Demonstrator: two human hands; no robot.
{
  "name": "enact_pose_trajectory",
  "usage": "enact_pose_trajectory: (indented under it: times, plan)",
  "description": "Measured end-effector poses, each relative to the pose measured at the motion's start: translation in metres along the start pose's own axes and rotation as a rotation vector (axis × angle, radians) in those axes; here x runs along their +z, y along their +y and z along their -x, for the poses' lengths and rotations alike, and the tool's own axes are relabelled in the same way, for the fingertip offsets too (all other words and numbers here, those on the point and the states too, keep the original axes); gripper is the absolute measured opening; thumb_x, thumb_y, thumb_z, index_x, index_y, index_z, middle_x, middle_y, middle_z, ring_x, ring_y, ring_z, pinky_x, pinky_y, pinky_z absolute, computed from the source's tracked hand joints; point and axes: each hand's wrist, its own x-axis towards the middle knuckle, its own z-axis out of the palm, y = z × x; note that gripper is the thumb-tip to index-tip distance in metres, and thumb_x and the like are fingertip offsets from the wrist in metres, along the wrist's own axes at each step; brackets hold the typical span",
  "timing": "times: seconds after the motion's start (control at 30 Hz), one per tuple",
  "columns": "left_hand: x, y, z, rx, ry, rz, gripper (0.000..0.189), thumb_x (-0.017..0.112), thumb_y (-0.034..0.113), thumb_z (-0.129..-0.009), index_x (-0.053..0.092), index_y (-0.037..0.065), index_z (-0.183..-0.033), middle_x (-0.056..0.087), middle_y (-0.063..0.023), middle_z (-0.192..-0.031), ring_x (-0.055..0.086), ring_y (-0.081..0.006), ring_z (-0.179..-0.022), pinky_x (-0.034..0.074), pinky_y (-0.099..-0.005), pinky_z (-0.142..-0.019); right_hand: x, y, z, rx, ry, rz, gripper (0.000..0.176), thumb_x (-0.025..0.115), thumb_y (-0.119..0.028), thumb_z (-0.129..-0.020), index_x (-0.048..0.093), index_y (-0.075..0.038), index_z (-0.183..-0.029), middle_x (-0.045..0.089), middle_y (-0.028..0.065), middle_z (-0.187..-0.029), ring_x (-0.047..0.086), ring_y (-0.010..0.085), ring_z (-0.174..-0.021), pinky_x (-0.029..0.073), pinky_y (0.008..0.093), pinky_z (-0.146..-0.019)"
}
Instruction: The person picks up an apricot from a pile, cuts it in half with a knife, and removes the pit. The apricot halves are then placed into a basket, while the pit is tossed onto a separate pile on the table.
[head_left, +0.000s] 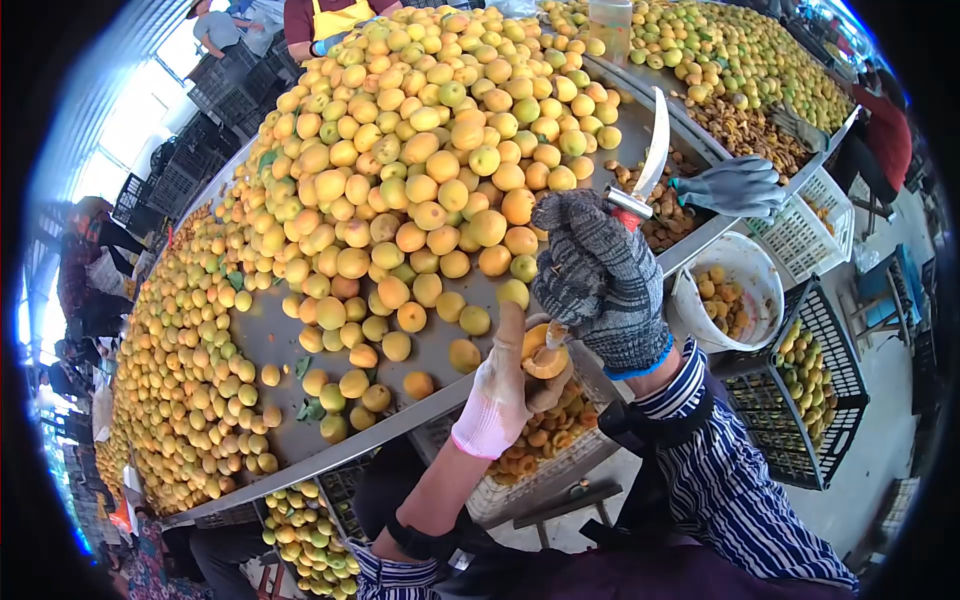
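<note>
My left hand [505, 385], in a pale glove with a pink cuff and bare fingertips, holds a cut-open apricot [545, 355] just past the table's front edge. In a grey knitted glove, my right hand [600, 275] is closed around the red handle of a curved knife [655, 150], its blade pointing up and away. A small pale tip below the right fist touches the apricot's opened flesh. Directly under the hands, a white crate [490, 495] holds apricot halves. Beyond them, a big heap of whole apricots [400, 160] covers much of the metal table [290, 400].
Right of my right hand are a grey glove [735, 187] on the table edge, a white bucket [765, 275] with fruit, a white crate [815, 215] and a black crate [840, 400]. Pits lie beside the knife. Other people stand or sit around the tables.
</note>
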Motion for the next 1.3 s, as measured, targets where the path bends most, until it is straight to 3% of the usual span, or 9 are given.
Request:
enact_pose_trajectory:
  times: [0.23,0.4,0.53,0.6,0.7,0.83,0.93,1.1,1.3]
  plan:
    - [0.010,-0.002,0.006,0.000,0.088,-0.049,0.061,0.032,0.062,-0.091,0.049,0.005,-0.105,0.050,-0.0029,-0.076,0.046,-0.0074,-0.060,0.038,-0.0177,-0.052,-0.005,0.000,0.004,-0.008,-0.086,0.114,0.026,0.063,-0.020,-0.086,0.061,-0.001,-0.103,0.062,0.0016,-0.075,0.049,0.0042,-0.049,0.036,0.0163,-0.042]
    - [-0.015,-0.020,-0.002,0.494,0.042,-0.894,0.030,0.056,0.009,-0.085,0.044,-0.001,-0.111,0.064,-0.0087,-0.083,0.056,-0.0142,-0.061,0.047,-0.0263,-0.055,-0.009,0.004,0.008,0.036,-0.180,0.339,0.027,0.063,-0.019,-0.085,0.060,-0.003,-0.106,0.063,0.0027,-0.086,0.056,0.0065,-0.066,0.044,0.0191,-0.055]
    - [-0.044,-0.042,-0.015,0.045,0.106,-0.470,0.041,0.063,0.010,-0.082,0.041,-0.001,-0.116,0.062,-0.0104,-0.092,0.057,-0.0147,-0.065,0.048,-0.0265,-0.056,-0.014,0.019,0.004,-0.049,-0.120,0.409,0.028,0.063,-0.021,-0.086,0.059,-0.003,-0.107,0.062,0.0013,-0.083,0.056,0.0063,-0.065,0.045,0.0188,-0.056]
    - [-0.041,-0.046,-0.020,0.884,0.308,-1.537,0.038,0.046,0.031,-0.094,0.043,0.000,-0.115,0.058,-0.0100,-0.096,0.057,-0.0138,-0.073,0.048,-0.0254,-0.054,-0.012,0.020,-0.001,0.173,-0.037,0.136,0.022,0.057,-0.022,-0.090,0.059,-0.003,-0.101,0.056,-0.0027,-0.065,0.047,0.0059,-0.046,0.038,0.0177,-0.042]
    - [-0.020,-0.041,-0.022,0.179,0.375,-0.190,0.037,0.050,0.001,-0.084,0.042,-0.006,-0.119,0.054,-0.0170,-0.106,0.054,-0.0292,-0.101,0.044,-0.0316,-0.088,-0.023,0.018,-0.013,0.193,-0.105,-0.263,0.019,0.053,-0.021,-0.092,0.059,-0.004,-0.094,0.046,-0.0055,-0.053,0.040,0.0064,-0.038,0.035,0.0199,-0.036]
    - [-0.014,-0.055,-0.030,0.835,0.471,-0.824,0.049,0.030,0.048,-0.097,0.049,0.005,-0.113,0.055,-0.0056,-0.086,0.053,-0.0097,-0.067,0.041,-0.0206,-0.054,-0.034,0.018,-0.020,0.118,0.147,-0.273,0.020,0.053,-0.023,-0.092,0.058,-0.004,-0.092,0.039,-0.0071,-0.049,0.033,0.0061,-0.034,0.030,0.0221,-0.032]
    - [-0.004,-0.013,-0.017,0.288,0.282,-0.229,0.054,0.026,0.051,-0.097,0.053,0.006,-0.112,0.054,-0.0023,-0.072,0.044,-0.0062,-0.053,0.033,-0.0200,-0.047,-0.028,0.008,-0.020,0.072,0.168,-0.059,0.022,0.054,-0.026,-0.092,0.058,-0.005,-0.092,0.037,-0.0072,-0.049,0.032,0.0047,-0.035,0.028,0.0222,-0.033]
    - [-0.017,0.006,-0.021,0.394,0.311,-0.176,0.052,0.032,0.052,-0.096,0.051,0.009,-0.117,0.050,0.0016,-0.078,0.039,-0.0040,-0.056,0.033,-0.0171,-0.052,-0.033,0.020,-0.015,-0.076,-0.120,0.756,0.031,0.066,-0.026,-0.086,0.060,-0.001,-0.104,0.065,0.0038,-0.092,0.059,0.0094,-0.082,0.049,0.0259,-0.074]
    - [-0.015,0.014,-0.010,0.537,0.383,-0.564,0.052,0.028,0.050,-0.097,0.048,0.011,-0.126,0.050,0.0032,-0.089,0.038,-0.0025,-0.059,0.033,-0.0169,-0.053,-0.034,0.021,-0.009,-0.062,-0.255,1.269,0.045,0.077,-0.030,-0.074,0.059,-0.003,-0.105,0.063,0.0101,-0.088,0.061,0.0163,-0.080,0.049,0.0300,-0.077]
